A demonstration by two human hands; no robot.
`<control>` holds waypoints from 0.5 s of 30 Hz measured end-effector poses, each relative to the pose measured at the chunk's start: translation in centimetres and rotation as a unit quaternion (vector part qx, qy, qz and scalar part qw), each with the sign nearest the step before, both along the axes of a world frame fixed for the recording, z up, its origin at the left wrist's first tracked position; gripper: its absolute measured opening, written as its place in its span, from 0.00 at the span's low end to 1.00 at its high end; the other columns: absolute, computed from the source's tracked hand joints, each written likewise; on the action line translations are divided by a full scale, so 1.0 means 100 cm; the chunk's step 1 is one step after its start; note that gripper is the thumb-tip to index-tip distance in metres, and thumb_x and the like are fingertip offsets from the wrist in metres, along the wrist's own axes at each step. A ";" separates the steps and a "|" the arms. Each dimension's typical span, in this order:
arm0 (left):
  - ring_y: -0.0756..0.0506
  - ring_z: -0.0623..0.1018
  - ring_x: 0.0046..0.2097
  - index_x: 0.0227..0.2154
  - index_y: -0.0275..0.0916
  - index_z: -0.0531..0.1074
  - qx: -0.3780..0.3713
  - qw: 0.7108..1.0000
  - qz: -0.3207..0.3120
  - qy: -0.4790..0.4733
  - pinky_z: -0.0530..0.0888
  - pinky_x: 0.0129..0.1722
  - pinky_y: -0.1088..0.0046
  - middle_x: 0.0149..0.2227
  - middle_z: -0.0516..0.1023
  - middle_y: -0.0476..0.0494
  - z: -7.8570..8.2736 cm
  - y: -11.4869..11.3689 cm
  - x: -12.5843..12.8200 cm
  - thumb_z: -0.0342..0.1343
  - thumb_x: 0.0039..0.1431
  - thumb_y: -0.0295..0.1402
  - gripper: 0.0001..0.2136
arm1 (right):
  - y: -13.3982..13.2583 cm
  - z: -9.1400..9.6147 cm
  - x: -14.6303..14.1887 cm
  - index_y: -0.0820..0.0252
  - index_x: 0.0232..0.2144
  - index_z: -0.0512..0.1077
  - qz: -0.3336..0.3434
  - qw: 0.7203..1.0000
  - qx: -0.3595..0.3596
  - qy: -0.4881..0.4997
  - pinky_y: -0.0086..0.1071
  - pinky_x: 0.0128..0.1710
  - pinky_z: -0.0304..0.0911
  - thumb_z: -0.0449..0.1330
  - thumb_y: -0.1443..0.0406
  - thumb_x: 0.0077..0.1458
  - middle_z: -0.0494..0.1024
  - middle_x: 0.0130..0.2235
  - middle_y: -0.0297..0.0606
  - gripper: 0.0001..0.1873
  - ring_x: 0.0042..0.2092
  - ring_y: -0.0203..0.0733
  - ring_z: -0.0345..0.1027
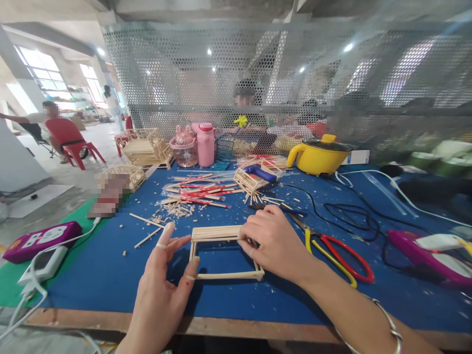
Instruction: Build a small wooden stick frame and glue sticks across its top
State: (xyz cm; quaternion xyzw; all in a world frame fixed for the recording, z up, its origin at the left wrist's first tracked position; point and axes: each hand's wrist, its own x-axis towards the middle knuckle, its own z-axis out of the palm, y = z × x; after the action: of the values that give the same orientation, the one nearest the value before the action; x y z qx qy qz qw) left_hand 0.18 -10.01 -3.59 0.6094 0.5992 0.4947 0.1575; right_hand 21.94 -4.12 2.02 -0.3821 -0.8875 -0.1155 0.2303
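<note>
The frame is touched by a half-open left hand, pinched at its right end by the right hand: light, stiff, probably brittle, best gripped by its corners.

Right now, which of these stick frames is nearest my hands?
The rectangular stick frame on the blue mat that your right hand grips, with your left hand at its left end. The other frames sit farther back.

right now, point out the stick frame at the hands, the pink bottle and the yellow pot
stick frame (217, 233), head view, on its row of side-by-side sticks
pink bottle (205, 148), head view, on its body
yellow pot (321, 161), head view, on its outer wall
</note>
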 end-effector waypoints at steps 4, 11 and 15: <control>0.42 0.78 0.45 0.62 0.45 0.52 -0.008 1.000 -0.013 -0.022 0.68 0.15 0.81 0.50 0.76 0.38 0.001 0.000 0.000 0.55 0.57 0.40 0.30 | 0.001 -0.002 0.000 0.60 0.21 0.70 -0.005 1.000 -0.025 0.011 0.35 0.38 0.46 0.58 0.69 0.52 0.72 0.24 0.33 0.09 0.29 0.36 0.59; 0.44 0.79 0.41 0.62 0.45 0.50 -0.018 0.999 -0.030 -0.020 0.69 0.15 0.81 0.50 0.74 0.37 -0.002 0.002 -0.004 0.56 0.57 0.39 0.33 | 0.003 -0.004 -0.001 0.60 0.21 0.69 -0.008 0.999 -0.038 0.021 0.35 0.38 0.47 0.58 0.68 0.54 0.73 0.24 0.33 0.10 0.29 0.36 0.60; 0.48 0.78 0.33 0.62 0.45 0.50 -0.019 0.999 -0.028 -0.016 0.68 0.14 0.81 0.50 0.75 0.37 -0.001 0.002 -0.004 0.56 0.56 0.40 0.33 | 0.003 -0.006 -0.002 0.59 0.24 0.69 -0.010 0.998 -0.052 0.030 0.36 0.40 0.48 0.61 0.65 0.52 0.73 0.27 0.33 0.07 0.32 0.38 0.62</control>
State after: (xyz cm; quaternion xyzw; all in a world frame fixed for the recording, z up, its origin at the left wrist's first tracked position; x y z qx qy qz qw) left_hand -0.19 -9.80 -3.71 0.6149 0.5885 0.4882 0.1932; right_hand 21.71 -3.84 1.45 -0.4059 -0.8810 -0.0601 0.2354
